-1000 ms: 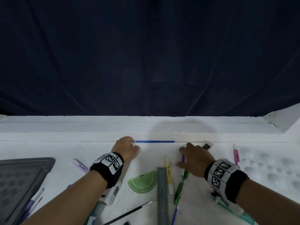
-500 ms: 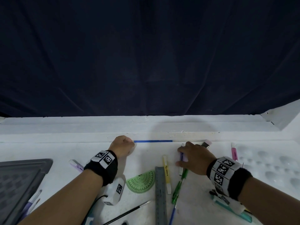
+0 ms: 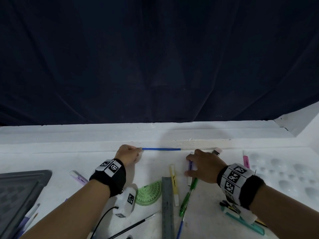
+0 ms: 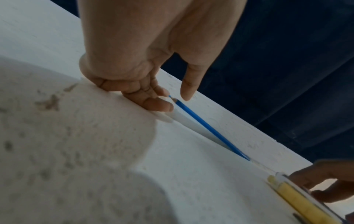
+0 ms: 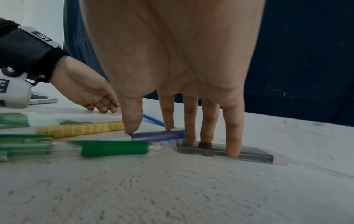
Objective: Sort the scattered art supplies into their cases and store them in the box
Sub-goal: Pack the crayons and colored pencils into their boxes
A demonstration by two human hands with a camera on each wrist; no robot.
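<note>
1. Blue pencil (image 3: 161, 149) lies along the table's back ledge (image 3: 69, 145); left hand (image 3: 127, 154), fingers curled, touches its tip.
2. Right hand (image 3: 205, 167), fingers straight and spread, presses purple marker (image 5: 159, 135) and grey eraser (image 5: 224, 150).
3. Green pen (image 3: 189, 195) just beside.

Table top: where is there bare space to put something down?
Bare table lies between the left hand and right hand, below the blue pencil. The raised back ledge is bare too. It is crowded around the steel ruler, green protractor and green pen.
</note>
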